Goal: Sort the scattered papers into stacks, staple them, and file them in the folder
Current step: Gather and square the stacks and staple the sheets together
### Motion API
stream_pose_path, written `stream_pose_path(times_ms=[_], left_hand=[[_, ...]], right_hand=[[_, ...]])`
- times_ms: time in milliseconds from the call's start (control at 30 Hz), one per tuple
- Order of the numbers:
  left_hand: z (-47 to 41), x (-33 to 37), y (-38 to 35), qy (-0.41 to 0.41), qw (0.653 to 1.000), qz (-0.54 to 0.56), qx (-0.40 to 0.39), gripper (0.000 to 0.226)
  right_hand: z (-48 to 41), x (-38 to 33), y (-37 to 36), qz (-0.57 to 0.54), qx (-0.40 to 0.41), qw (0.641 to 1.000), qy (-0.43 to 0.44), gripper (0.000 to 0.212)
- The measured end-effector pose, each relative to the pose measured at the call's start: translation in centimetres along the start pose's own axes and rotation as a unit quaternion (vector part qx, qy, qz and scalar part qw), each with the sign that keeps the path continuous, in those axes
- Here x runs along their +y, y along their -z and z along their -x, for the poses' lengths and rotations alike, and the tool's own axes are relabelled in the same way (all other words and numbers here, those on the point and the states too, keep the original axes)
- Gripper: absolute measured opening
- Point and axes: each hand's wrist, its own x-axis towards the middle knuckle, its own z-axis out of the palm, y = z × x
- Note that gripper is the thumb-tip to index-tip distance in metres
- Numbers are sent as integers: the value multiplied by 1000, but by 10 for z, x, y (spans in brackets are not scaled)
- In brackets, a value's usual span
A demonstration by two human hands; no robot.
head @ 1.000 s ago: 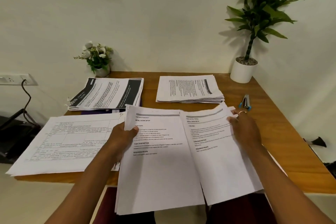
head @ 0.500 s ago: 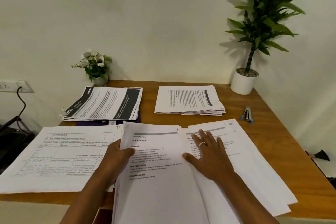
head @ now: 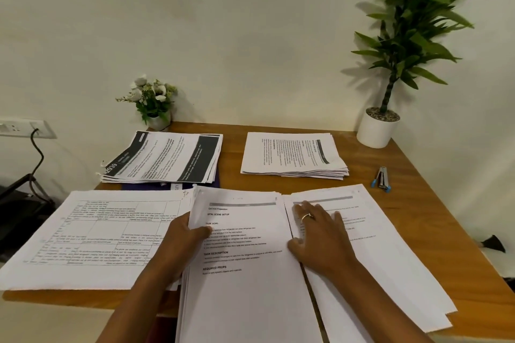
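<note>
At desk front: L hand grips centre stack; R hand flat, uncurled, on right sheets. Risk: overhanging pgs slide off.

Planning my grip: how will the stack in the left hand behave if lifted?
Probably floppy: the stack is loose sheets overhanging the table, held at one side by the left hand. Likely hefty, being thick. Sheets may slip apart; edges fan.

One wooden table carries five paper stacks, one purple folder and one stapler. There are two potted plants, a small plant and a tall plant. There are two hands, the left hand and the right hand.
</note>
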Motion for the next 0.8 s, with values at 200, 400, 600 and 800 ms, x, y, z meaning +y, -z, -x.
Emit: stream_pose_path(times_ms=[200,400,600,800], left_hand=[[-2,-2,0,-6,1000,9,-6,27],[-6,-6,0,-9,1000,22,-8,28],[-8,-8,1,-19,1000,14,-8,32],[-8,-10,0,-30,1000,8,1,34]], right_hand=[[-1,-8,7,-10,44,999,-2,57],[2,-31,-1,-302,33,949,-84,64],[-8,-43,2,-416,132,886,-156,42],[-11,-41,4,-436,151,874,-152,43]])
